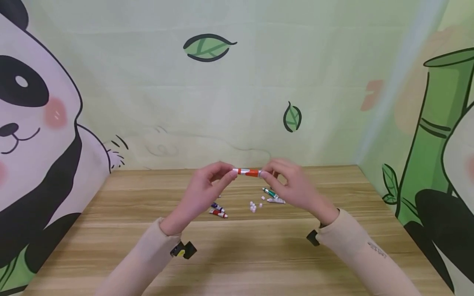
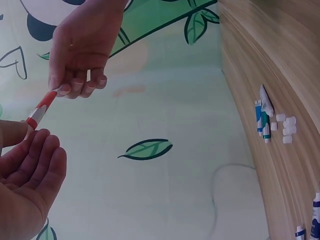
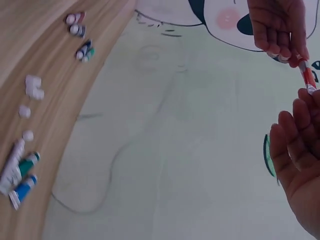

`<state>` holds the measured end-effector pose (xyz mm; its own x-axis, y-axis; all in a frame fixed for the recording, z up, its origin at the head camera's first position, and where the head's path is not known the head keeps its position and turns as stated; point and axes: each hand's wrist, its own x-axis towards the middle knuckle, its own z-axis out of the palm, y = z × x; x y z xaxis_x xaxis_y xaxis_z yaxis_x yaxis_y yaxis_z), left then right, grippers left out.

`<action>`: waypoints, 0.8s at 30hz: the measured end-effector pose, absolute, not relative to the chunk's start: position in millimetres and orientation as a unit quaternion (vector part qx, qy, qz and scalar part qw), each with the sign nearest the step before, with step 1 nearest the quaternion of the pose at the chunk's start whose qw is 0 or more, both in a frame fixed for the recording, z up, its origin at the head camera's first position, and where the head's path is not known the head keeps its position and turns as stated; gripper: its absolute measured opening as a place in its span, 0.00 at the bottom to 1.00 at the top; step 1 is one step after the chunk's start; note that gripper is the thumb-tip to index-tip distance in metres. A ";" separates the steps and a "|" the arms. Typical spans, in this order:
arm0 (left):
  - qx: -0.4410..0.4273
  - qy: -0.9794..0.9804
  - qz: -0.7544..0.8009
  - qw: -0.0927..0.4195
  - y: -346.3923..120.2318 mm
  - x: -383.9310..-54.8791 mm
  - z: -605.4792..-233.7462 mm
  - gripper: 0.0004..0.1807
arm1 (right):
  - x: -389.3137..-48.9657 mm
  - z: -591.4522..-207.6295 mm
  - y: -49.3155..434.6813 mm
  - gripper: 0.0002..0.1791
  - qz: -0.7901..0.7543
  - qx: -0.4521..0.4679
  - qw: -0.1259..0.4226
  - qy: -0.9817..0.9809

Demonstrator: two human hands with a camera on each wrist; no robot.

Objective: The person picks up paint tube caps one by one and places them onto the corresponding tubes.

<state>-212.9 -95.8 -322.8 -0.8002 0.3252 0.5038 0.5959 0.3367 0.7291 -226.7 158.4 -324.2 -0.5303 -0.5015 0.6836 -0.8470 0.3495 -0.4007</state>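
Note:
A small orange-red and silver paint tube [image 1: 249,172] is held level above the table, between the two hands. My left hand [image 1: 207,185] pinches its white cap end between thumb and forefinger. At the flat, crimped end, my right hand [image 1: 292,185] pinches the tube with thumb and forefinger. In the left wrist view the orange-red body of the tube [image 2: 44,106] shows between the hands, and the other fingers of both hands are loosely bent. The right wrist view catches the tube [image 3: 307,72] at its right edge, with part of the crimped end hidden by fingers.
Several white caps [image 1: 253,206] lie mid-table. Beside them are a green tube [image 1: 270,192], a whitish tube [image 1: 276,201] and a light-blue tube [image 3: 23,191]. Left of the caps lie a dark-blue tube [image 1: 218,207] and a red tube [image 1: 217,213]. A printed backdrop [image 1: 240,94] stands behind the table.

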 end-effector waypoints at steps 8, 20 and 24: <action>-0.343 -0.793 -0.454 0.218 -92.6 -214.2 -328.3 0.06 | -221.4 -324.5 157.7 0.10 0.516 0.329 0.044 -0.789; -0.260 -0.817 -0.505 0.094 -94.3 -215.3 -325.0 0.12 | -225.7 -331.6 156.2 0.08 0.318 0.442 0.305 -0.781; -0.233 -0.823 -0.516 0.050 -95.9 -214.7 -321.4 0.15 | -227.2 -333.2 155.6 0.14 0.273 0.453 0.365 -0.767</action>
